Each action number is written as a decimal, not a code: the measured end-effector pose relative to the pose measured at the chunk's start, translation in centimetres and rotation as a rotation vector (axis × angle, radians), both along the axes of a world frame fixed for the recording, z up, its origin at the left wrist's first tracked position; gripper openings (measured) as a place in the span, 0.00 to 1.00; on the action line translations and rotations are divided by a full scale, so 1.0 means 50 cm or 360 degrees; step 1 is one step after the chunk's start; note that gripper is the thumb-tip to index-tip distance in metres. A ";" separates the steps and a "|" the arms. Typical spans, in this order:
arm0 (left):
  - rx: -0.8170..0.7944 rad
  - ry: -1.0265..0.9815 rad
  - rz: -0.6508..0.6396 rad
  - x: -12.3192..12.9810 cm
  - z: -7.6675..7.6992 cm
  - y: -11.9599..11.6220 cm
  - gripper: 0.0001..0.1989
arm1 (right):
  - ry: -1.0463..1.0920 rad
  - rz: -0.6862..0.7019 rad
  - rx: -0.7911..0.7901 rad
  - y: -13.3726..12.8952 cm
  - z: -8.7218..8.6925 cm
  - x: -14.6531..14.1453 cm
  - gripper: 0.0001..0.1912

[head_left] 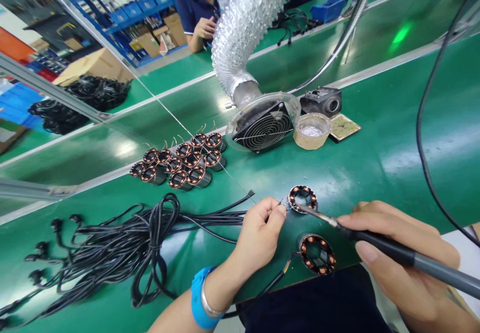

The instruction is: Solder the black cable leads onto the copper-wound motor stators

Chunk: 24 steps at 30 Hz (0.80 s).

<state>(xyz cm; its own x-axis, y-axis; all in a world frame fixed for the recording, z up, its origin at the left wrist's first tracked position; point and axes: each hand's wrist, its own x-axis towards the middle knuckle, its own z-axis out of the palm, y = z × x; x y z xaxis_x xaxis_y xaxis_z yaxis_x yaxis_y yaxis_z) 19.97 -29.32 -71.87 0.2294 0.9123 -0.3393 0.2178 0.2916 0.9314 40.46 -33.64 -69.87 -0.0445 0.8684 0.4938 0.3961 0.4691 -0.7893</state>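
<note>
My left hand (260, 230) pinches a thin wire end beside the upper copper-wound stator ring (302, 199); a solder wire seems to run down to these fingers too. A black soldering iron (386, 245) lies in the grip of my right hand (407, 253), its metal tip touching or just over the left part of that ring. Below, near the table edge, sits a second stator ring (317, 254), with a black cable (275, 281) whose coloured wires reach its left side. Fingertips of my left hand hide the wire end.
Several stators (193, 160) stand grouped at the back left. Bundled black cables (150, 238) cover the left. A fan with a silver duct (262, 128), a round tub (312, 132) and a sponge tray (344, 126) stand behind. A person (204, 28) sits across.
</note>
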 end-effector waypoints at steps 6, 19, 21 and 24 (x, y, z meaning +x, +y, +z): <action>0.0013 0.0004 -0.0010 0.000 0.001 0.000 0.17 | 0.0016 -0.0046 0.0088 0.004 -0.016 0.010 0.13; 0.0053 0.0062 -0.0036 -0.005 -0.003 0.001 0.17 | -0.0513 -0.0458 0.0546 0.170 -0.045 0.105 0.17; 0.0095 0.0094 -0.0061 -0.011 -0.007 0.002 0.16 | -0.0672 -0.0361 0.0411 0.210 -0.065 0.117 0.15; 0.0156 0.0143 -0.0120 -0.020 -0.011 0.005 0.16 | -0.0629 -0.0211 0.0230 0.216 -0.073 0.098 0.15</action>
<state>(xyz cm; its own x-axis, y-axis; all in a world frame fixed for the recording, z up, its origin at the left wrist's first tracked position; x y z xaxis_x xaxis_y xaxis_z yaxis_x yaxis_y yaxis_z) 19.00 -29.09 -72.42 0.2714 0.9233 -0.2719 0.3197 0.1800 0.9303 45.34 -22.84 -73.54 -0.1470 0.8027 0.5779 0.7185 0.4882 -0.4954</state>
